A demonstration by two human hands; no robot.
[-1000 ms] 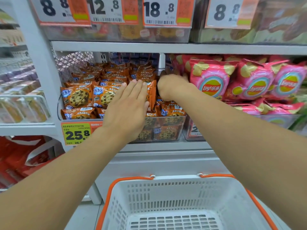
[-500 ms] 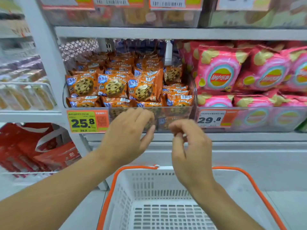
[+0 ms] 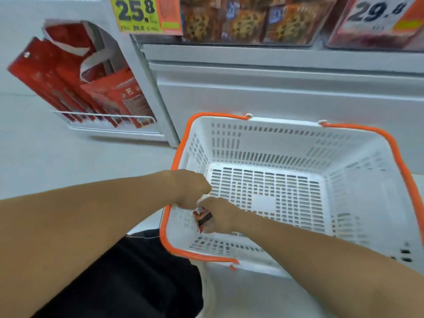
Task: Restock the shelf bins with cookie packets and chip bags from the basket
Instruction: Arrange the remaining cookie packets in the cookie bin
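Observation:
The white basket (image 3: 358, 180) with an orange rim stands on the floor below the shelf, and its slotted bottom is almost bare. In its near left corner lies a small orange cookie packet (image 3: 203, 217). My right hand (image 3: 223, 216) is closed around the packet from the right. My left hand (image 3: 191, 191) curls down over the basket's left rim and its fingertips pinch the packet's top edge. At the top of the view is the front of the clear cookie bin (image 3: 243, 21), full of orange packets. The chip bin (image 3: 376, 35) shows at the top right.
A yellow 25.8 price tag (image 3: 137, 14) and a 29.8 tag (image 3: 376, 12) hang on the bin fronts. A wire rack of red packages (image 3: 91, 88) is at the left. The white shelf base (image 3: 275, 92) stands behind the basket. My dark trouser leg (image 3: 128, 278) is at the bottom.
Both hands dropped from in front of the cookie bin into the basket's near left corner and closed on a packet. The camera tilted down, so the shelves slid up out of view.

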